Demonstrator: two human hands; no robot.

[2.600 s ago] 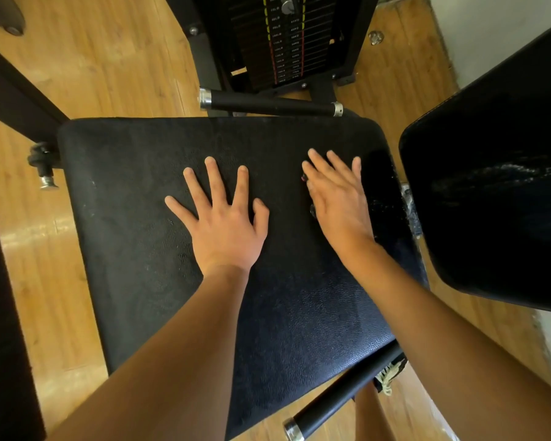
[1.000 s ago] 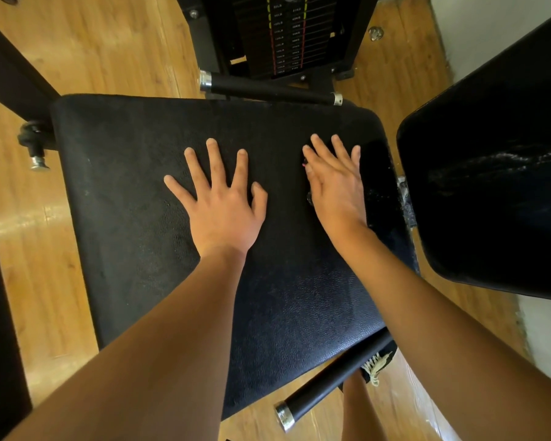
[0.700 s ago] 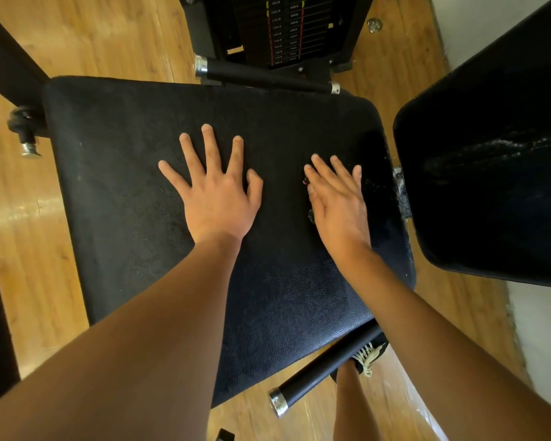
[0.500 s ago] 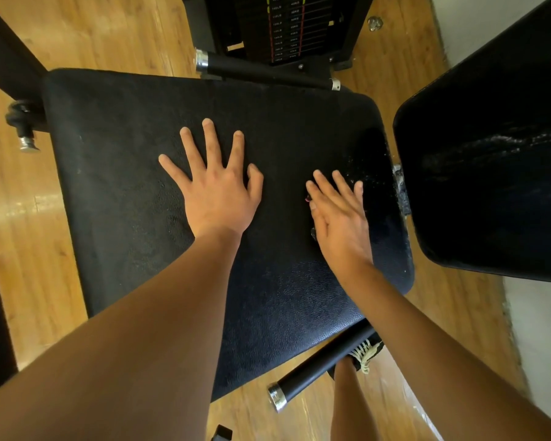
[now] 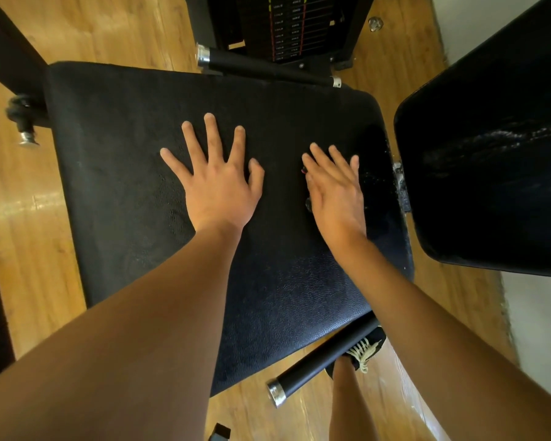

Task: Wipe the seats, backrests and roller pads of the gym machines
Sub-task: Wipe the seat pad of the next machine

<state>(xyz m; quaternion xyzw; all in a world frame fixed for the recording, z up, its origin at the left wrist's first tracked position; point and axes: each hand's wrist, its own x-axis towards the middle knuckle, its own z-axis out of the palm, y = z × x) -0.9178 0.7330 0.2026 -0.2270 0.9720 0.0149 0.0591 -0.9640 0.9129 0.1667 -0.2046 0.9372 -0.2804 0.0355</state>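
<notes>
Both hands flat on black seat pad (image 5: 115, 173), left hand (image 5: 218, 183) fingers spread, right hand (image 5: 336, 189) fingers together

two hands (image 5: 218, 189) (image 5: 334, 189), two pads (image 5: 124, 186) (image 5: 490, 154), two bars (image 5: 268, 70) (image 5: 325, 354)

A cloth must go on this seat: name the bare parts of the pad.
Bare: the wide left part of the seat, from the left hand to the pad's left edge, and the far strip beyond both hands, up to the handle bar. Crowded: the middle, under both flat hands, and the thin strip between the right hand and the backrest.
</notes>
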